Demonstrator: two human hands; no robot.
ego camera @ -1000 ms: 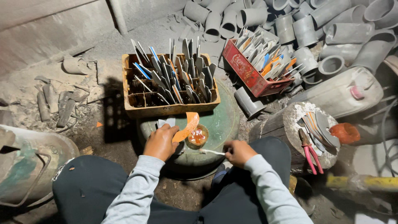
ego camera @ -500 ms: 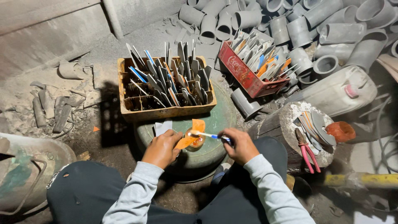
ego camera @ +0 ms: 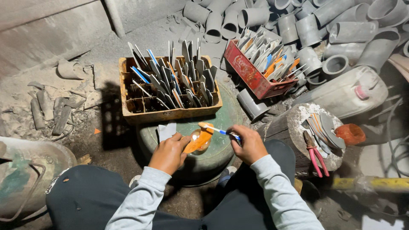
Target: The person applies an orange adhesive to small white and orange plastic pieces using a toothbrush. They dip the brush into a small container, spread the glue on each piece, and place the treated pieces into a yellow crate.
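Your left hand (ego camera: 168, 152) grips a curved orange plastic strip (ego camera: 199, 140), fingers closed on its near end, holding it over a round green drum top (ego camera: 221, 127) between your knees. Your right hand (ego camera: 249, 144) pinches a small blue-handled brush (ego camera: 219, 130), whose tip touches the far end of the strip. A small jar sits on the drum under the strip. Just beyond, a wooden crate (ego camera: 170, 113) holds upright grey and coloured strips. To the far right stands a red crate (ego camera: 251, 76) with more. Pink-handled pliers (ego camera: 314, 155) lie on a stump (ego camera: 294, 127) to your right.
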